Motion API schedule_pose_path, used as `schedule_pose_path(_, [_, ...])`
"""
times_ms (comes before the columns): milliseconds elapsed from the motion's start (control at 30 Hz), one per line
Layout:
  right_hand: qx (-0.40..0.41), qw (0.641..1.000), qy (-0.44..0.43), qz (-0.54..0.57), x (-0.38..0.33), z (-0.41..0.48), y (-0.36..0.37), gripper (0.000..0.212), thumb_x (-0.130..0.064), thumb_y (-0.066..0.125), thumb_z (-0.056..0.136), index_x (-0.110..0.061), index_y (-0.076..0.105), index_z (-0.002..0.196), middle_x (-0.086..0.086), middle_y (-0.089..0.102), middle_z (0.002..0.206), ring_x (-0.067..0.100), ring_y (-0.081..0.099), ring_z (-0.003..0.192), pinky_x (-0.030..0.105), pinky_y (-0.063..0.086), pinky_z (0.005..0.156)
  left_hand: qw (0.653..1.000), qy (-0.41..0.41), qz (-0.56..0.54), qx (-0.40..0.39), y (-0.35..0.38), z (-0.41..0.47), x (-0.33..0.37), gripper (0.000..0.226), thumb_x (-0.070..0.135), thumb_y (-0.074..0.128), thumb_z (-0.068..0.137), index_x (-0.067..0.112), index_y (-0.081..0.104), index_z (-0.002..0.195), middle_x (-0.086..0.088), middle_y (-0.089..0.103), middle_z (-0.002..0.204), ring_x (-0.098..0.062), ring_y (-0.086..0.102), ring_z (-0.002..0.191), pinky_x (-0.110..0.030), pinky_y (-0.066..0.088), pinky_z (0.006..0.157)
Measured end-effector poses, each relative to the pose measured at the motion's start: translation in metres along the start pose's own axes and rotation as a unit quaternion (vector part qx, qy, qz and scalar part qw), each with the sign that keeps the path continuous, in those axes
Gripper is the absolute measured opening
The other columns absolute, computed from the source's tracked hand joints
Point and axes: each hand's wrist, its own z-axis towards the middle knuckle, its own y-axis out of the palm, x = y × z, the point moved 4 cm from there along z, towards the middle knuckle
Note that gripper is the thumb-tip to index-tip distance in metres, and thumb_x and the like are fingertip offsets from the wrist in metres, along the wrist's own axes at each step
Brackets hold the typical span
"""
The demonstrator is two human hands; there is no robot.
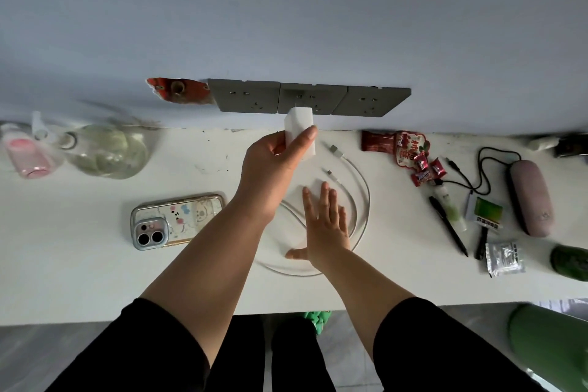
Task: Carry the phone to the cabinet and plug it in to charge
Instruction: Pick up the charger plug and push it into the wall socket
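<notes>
At grey wall sockets (313,98), left hand (273,165) gripping blocky white charger (300,126), right hand (324,226) flat.

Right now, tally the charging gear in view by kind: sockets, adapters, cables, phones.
Wall socket plates: 3
White adapter: 1, gripped in the left hand, at the middle plate
White cable: 1, coiled under the right hand, both ends loose
Phone: 1, face down
Total: 6

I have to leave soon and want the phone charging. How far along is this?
Done: the phone lies on the white cabinet top. In hand: the left hand holds the white charger block at the middle wall socket. Left: both ends of the cable lie loose under the flat right hand.
</notes>
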Motion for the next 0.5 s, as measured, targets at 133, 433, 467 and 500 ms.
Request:
schedule_pose_path(133, [0.0,1.0,-0.001,0.001,0.0003,-0.0007,-0.0004,0.133,-0.055,0.074,0.069,-0.026,-0.032,0.144,0.011,-0.042,0.151,0.03,-0.034,0.141,0.047,-0.011,0.119,1.0,0.011,-0.009,-0.008,0.0029,0.001,0.0034,0.041,0.063,0.068,0.067,0.023,0.071,0.071,0.008,0.071,0.068,-0.009,0.067,0.077,-0.051,0.054,0.09])
schedule_pose_path(433, [0.008,1.0,-0.003,-0.006,0.0006,-0.0011,0.0007,0.132,-0.058,0.072,0.069,-0.025,-0.031,0.144,0.012,-0.041,0.151,0.031,-0.032,0.142,0.047,-0.01,0.118,0.999,0.011,-0.04,-0.034,0.0073,0.0013,0.0037,0.056,0.063,0.068,0.066,0.008,0.069,0.081,-0.023,0.07,0.09,-0.039,0.066,0.094,-0.054,0.051,0.093])
schedule_pose_path(467, [0.008,1.0,-0.004,-0.005,0.0007,-0.0011,0.0009,0.132,-0.058,0.072,0.069,-0.025,-0.032,0.144,0.012,-0.041,0.151,0.031,-0.032,0.142,0.047,-0.01,0.118,0.998,0.006,-0.045,-0.037,0.0077,0.0019,0.0025,0.052,0.062,0.069,0.066,0.011,0.07,0.079,-0.02,0.071,0.088,-0.037,0.067,0.094,-0.051,0.053,0.093])
schedule_pose_path(500, [0.008,1.0,-0.005,-0.004,0.0008,-0.0009,0.001,0.132,-0.058,0.072,0.069,-0.025,-0.032,0.144,0.012,-0.041,0.151,0.031,-0.033,0.142,0.047,-0.011,0.118,0.998,-0.001,-0.051,-0.04,0.0083,0.0028,0.0008,0.046,0.061,0.07,0.066,0.016,0.072,0.077,-0.014,0.074,0.085,-0.034,0.069,0.093,-0.047,0.055,0.091])
